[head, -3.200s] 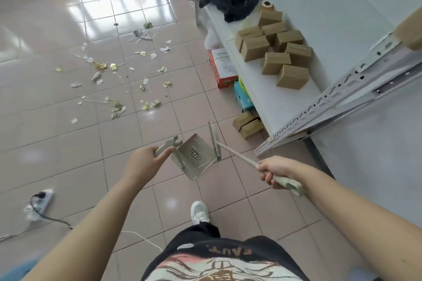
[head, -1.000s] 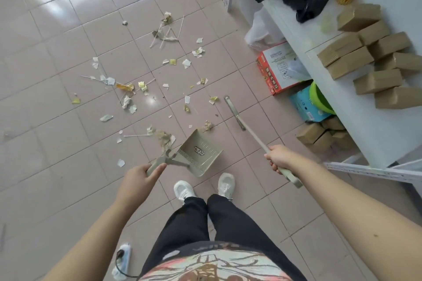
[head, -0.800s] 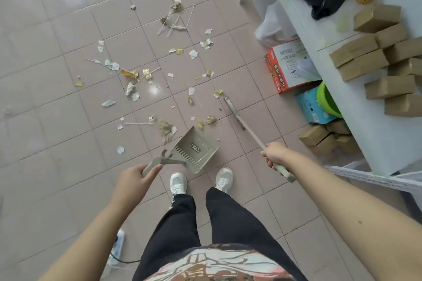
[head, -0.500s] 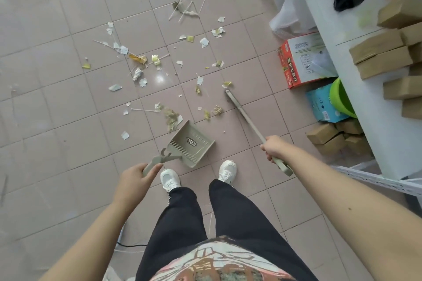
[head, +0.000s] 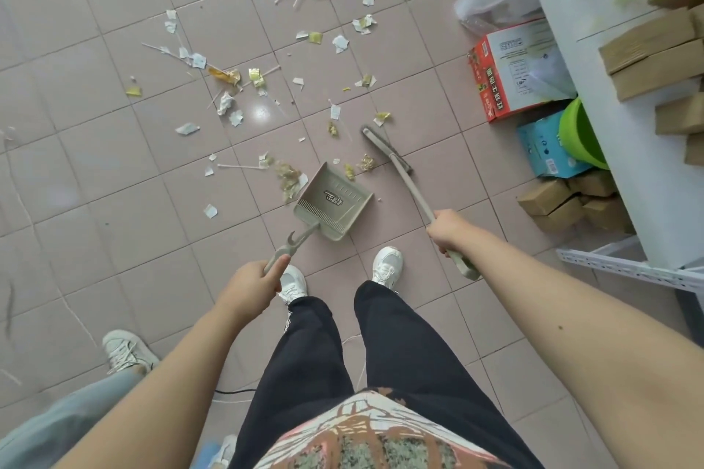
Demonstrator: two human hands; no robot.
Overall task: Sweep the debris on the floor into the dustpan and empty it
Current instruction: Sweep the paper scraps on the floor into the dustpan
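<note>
The left hand (head: 253,280) has its fingers wrapped round the handle of the beige plastic dustpan (head: 333,202), which sits on the pink tiled floor (head: 114,202) just ahead of the person's white shoes (head: 386,265), mouth towards the scattered paper scraps, gold foil bits and thin sticks (head: 224,75). The right hand (head: 447,230) grips the shaft of the slim beige broom (head: 386,148), head down just beyond the pan's right corner. If the lip lifts, I reckon light scraps slip underneath; a hard stroke could flick foil past the sides or roll sticks towards the red cardboard box (head: 506,76) beside the counter (head: 594,61).
</note>
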